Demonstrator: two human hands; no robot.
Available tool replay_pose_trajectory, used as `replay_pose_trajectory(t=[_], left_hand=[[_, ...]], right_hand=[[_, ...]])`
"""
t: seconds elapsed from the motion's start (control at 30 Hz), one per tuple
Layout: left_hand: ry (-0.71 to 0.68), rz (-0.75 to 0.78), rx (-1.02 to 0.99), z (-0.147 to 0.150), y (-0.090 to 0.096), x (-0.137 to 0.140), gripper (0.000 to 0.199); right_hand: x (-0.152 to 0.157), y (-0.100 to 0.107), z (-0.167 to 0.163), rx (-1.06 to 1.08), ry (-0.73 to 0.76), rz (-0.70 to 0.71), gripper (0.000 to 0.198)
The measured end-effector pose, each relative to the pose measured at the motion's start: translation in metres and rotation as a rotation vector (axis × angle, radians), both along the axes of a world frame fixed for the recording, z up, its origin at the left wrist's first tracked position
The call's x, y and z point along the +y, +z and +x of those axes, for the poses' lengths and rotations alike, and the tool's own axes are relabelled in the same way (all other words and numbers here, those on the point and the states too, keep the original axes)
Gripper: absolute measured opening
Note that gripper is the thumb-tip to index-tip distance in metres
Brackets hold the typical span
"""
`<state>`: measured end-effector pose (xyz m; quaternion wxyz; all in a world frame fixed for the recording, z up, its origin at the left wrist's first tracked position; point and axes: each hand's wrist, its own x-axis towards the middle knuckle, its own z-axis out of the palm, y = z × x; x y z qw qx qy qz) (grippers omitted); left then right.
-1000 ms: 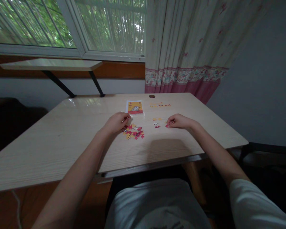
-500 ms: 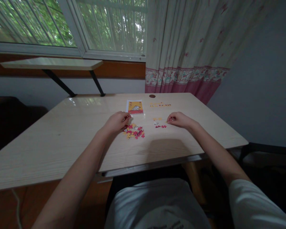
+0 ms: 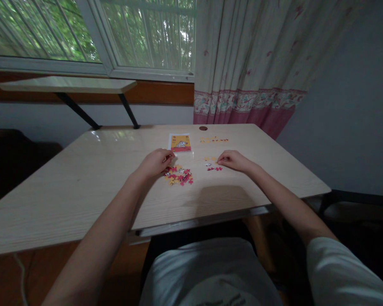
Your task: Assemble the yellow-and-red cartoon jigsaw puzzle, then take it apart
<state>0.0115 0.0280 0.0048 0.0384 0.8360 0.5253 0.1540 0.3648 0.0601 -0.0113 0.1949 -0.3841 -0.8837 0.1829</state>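
My left hand [image 3: 158, 162] hovers at the upper left edge of a loose pile of red, yellow and white jigsaw pieces [image 3: 187, 175]. Its fingers are curled and pinched; what they hold, if anything, is hidden. To the right, my right hand [image 3: 234, 160] pinches a small yellow jigsaw piece, mostly covered by the fingertips. Those fingertips are beside a small group on the desk: yellow pieces [image 3: 210, 159], a white piece [image 3: 208, 164] and a row of red pieces [image 3: 215, 169]. Behind the pile lies a picture card [image 3: 180, 143] with a white animal on yellow and red.
Farther back on the pale wooden desk [image 3: 83, 187] is a strip of mostly yellow pieces [image 3: 214, 140], near a round cable hole [image 3: 203, 128]. A raised shelf [image 3: 67, 85] on black legs stands at the back left. A curtain [image 3: 242, 63] hangs behind.
My right hand has moved slightly left, bringing its fingertips close to the white and yellow pieces. My left hand has stayed in about the same place.
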Motion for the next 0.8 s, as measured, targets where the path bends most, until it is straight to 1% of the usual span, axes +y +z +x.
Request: replay_pose_trajectory(t=[0.13,0.23,0.3,0.43,0.53,0.63,0.8], left_hand=[[0.051,0.013,-0.006,-0.003,0.004,-0.002,0.032],[0.086,-0.028,0.027,-0.008,0.007,-0.003,0.031],[0.098,-0.044,0.053,-0.013,0.008,-0.003,0.030],[0.122,-0.039,0.091,-0.025,0.005,0.001,0.032],[0.124,-0.091,0.115,-0.029,0.002,0.004,0.033],[0.095,-0.137,0.127,-0.028,0.001,0.005,0.033],[0.057,-0.219,0.101,-0.023,0.003,0.004,0.035]], right_hand=[[-0.003,0.002,0.004,0.023,0.040,-0.029,0.021],[-0.004,0.000,0.004,0.015,0.104,-0.061,0.022],[-0.005,-0.001,0.003,0.011,0.118,-0.059,0.022],[-0.005,-0.001,0.002,-0.012,0.102,-0.049,0.021],[-0.004,0.000,0.003,-0.021,0.100,-0.054,0.022],[-0.003,-0.001,0.004,-0.001,0.071,-0.049,0.024],[-0.004,0.001,0.008,0.056,-0.027,-0.018,0.024]])
